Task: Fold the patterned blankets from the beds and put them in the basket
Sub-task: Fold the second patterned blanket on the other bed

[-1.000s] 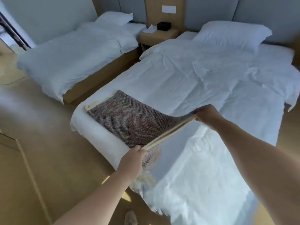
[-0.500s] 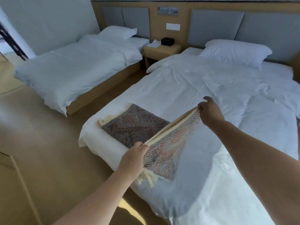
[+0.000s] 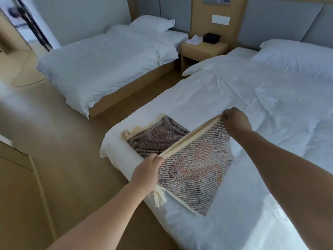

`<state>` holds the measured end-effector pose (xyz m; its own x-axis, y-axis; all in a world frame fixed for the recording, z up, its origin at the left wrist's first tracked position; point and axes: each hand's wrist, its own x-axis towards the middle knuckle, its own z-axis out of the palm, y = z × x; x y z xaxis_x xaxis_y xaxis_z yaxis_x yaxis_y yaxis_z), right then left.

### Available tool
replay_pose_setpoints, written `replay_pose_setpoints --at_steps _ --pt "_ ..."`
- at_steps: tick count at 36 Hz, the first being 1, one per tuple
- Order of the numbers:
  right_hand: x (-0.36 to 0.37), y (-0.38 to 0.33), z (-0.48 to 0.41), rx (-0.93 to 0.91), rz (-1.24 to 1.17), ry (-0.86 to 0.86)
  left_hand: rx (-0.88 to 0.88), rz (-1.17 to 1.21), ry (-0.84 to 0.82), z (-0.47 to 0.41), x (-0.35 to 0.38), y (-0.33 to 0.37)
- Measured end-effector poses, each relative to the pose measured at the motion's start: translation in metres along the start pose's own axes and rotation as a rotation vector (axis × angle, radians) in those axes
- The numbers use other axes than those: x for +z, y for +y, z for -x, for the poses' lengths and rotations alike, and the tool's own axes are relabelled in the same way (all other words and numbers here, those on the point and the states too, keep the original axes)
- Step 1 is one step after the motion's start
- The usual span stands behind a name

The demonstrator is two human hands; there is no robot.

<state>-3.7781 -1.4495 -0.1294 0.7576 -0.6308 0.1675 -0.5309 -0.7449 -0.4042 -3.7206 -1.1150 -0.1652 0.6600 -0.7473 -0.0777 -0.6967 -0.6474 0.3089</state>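
Note:
A patterned blanket [image 3: 194, 168], dark woven with reddish shapes and cream fringe, lies at the foot of the near bed [image 3: 252, 109]. Its cream edge is raised in a ridge between my hands, one half hanging toward me, the other half flat on the bed behind. My left hand [image 3: 146, 170] grips the near end of that edge, with cream tassels dangling below it. My right hand [image 3: 234, 121] pinches the far end. No basket is in view.
A second bed [image 3: 108, 65] with white bedding and a pillow stands at the left rear. A wooden nightstand [image 3: 201, 51] with a black box and tissue sits between the beds. Tan floor [image 3: 63, 141] runs along the left. A pillow [image 3: 295, 56] tops the near bed.
Both hands have lifted the blanket's cream edge up and over, so the free half now hangs down on my side. The camera has tilted up and shifted right.

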Motion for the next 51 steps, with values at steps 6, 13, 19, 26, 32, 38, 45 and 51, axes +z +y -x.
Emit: replay_pose_setpoints --at_steps 6,13,19,26,32,38,45,51 --pt "0.018 -0.012 -0.046 -0.051 0.004 -0.051 -0.079 0.005 0.002 -0.033 -0.008 -0.019" --pt "0.046 -0.035 -0.089 -0.059 0.005 -0.095 -0.122 0.009 -0.009 -0.061 -0.015 -0.051" --pt "0.083 -0.061 -0.119 -0.034 0.004 -0.130 -0.120 0.026 -0.045 -0.089 -0.012 -0.097" --pt "0.148 -0.096 -0.161 0.068 0.068 -0.136 -0.076 0.028 -0.152 -0.150 0.001 -0.177" --pt "0.222 -0.118 -0.194 0.176 0.102 -0.168 -0.022 0.041 -0.286 -0.202 0.018 -0.244" --pt "0.288 -0.129 -0.223 0.205 0.134 -0.249 -0.016 0.063 -0.415 -0.239 0.049 -0.295" --pt "0.354 -0.133 -0.248 0.211 0.172 -0.315 -0.041 0.103 -0.473 -0.271 0.083 -0.330" --pt "0.397 -0.132 -0.269 0.230 0.231 -0.346 -0.030 0.118 -0.489 -0.294 0.108 -0.351"
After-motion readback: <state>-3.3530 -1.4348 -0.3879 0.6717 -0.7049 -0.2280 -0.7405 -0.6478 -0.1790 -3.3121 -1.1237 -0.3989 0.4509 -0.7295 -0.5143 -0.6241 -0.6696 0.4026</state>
